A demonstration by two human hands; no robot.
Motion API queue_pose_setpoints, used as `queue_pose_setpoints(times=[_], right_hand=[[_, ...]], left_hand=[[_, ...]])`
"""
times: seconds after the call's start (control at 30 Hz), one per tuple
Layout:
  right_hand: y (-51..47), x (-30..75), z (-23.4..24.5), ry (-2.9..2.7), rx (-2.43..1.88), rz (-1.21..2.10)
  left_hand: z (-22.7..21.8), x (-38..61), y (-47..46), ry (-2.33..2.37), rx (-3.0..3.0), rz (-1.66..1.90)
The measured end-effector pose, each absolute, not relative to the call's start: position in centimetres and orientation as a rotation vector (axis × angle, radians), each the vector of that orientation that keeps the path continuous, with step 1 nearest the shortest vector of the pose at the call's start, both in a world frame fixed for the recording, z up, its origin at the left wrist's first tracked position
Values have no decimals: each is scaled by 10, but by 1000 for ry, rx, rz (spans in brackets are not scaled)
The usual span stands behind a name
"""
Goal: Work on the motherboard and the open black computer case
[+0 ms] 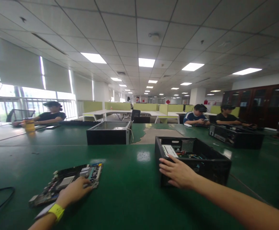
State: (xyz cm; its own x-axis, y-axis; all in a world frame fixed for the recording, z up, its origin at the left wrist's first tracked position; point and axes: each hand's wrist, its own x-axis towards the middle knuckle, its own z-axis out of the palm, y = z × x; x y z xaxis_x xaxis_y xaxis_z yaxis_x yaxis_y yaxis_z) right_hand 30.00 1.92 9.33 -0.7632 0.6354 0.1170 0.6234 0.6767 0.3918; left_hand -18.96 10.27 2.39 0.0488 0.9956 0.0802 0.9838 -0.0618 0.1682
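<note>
A green motherboard (67, 183) lies flat on the green table (134, 195) at the lower left. My left hand (73, 191), with a yellow wristband, rests on its near edge, fingers laid over it. An open black computer case (194, 159) stands to the right of centre. My right hand (177, 172) presses flat against the case's near left side, fingers stretched out and together. Inside the case, a white part and coloured cables show.
A second open case (109, 132) sits further back at centre, a third (235, 135) at the right. A black cable (0, 199) loops at the left edge. Three people sit at the far side; a yellow cup (29, 124) stands far left.
</note>
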Motion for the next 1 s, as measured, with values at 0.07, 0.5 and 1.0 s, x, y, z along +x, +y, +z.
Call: queue_pose_setpoints(times=[0.07,0.5,1.0], right_hand=[[29,321,92,2793,1163,662],[71,400,78,2445,1644,794],[37,251,75,2875,1810,11]], left_hand=[[25,-174,94,2036,2234,234],[14,-77,34,1900,2321,385],[7,-20,-29,1262,2204,641]])
